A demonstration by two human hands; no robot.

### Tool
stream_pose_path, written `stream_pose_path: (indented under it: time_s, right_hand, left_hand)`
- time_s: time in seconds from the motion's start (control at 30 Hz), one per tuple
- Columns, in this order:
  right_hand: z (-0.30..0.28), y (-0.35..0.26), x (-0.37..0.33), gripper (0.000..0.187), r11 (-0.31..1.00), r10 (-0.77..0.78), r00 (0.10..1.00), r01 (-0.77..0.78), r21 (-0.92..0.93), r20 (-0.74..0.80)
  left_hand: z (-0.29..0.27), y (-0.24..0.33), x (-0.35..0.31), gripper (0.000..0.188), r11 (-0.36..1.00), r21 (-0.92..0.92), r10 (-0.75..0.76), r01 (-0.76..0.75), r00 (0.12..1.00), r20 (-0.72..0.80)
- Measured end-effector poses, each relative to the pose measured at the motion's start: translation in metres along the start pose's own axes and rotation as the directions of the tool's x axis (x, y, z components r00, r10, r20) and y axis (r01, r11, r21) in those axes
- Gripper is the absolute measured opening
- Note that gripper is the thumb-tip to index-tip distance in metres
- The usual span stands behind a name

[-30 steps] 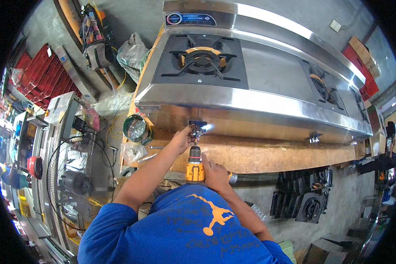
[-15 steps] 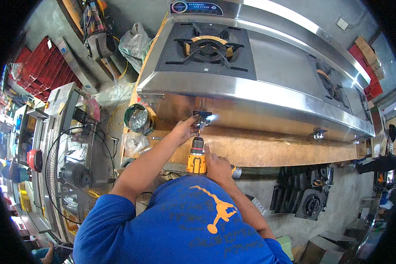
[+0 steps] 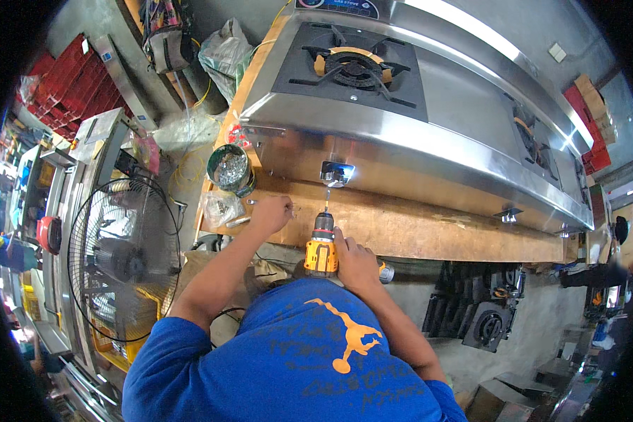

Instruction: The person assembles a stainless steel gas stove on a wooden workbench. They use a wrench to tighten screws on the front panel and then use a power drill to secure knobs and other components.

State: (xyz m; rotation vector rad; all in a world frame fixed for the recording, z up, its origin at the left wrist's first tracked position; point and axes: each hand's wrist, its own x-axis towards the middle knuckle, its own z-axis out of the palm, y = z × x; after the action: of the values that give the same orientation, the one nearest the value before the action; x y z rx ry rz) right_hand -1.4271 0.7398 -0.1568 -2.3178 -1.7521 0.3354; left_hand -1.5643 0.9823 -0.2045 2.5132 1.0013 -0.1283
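My right hand (image 3: 356, 263) grips a yellow and black cordless drill (image 3: 321, 256) in front of my body. Its long thin bit points away from me, toward a dark square plate with a metal fitting (image 3: 336, 174) on the front panel of a stainless steel gas stove (image 3: 373, 130). Light from the drill shines on that plate. The bit's tip ends just below the fitting; whether they touch, I cannot tell. Above the wooden tabletop (image 3: 394, 232), my left hand (image 3: 273, 213) is closed, left of the bit. Whatever its fingers may pinch is hidden.
A tub of small metal parts (image 3: 230, 169) and a clear plastic bag (image 3: 221, 208) stand at the table's left end. A caged fan (image 3: 123, 260) is on the left. Black burner parts (image 3: 487, 325) lie below the table's right side. Another person's dark sleeve (image 3: 589, 278) shows far right.
My left hand has drawn back from the fitting, down and to the left. The drill bit has come away from the fitting's middle. The whole view has shifted slightly.
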Motion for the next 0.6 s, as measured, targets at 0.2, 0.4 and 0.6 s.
stream_pose_path:
  time_s: [0.2, 0.4, 0.6]
  right_hand:
    - [0.007, -0.021, -0.017, 0.069, 0.982, 0.106, 0.993, -0.113, 0.154, 0.054]
    - [0.006, -0.029, -0.028, 0.083, 0.947, 0.248, 0.964, -0.261, 0.188, 0.094]
    - [0.010, -0.029, -0.031, 0.091, 0.906, 0.349, 0.926, -0.372, 0.202, 0.140]
  left_hand:
    - [0.024, -0.010, -0.019, 0.029, 1.000, 0.023, -0.001, 0.002, 0.999, -0.037]
    - [0.029, -0.019, -0.012, 0.025, 0.999, 0.009, -0.031, 0.032, 0.999, -0.045]
    - [0.040, -0.027, -0.001, 0.013, 0.994, 0.107, 0.019, -0.012, 0.998, -0.066]
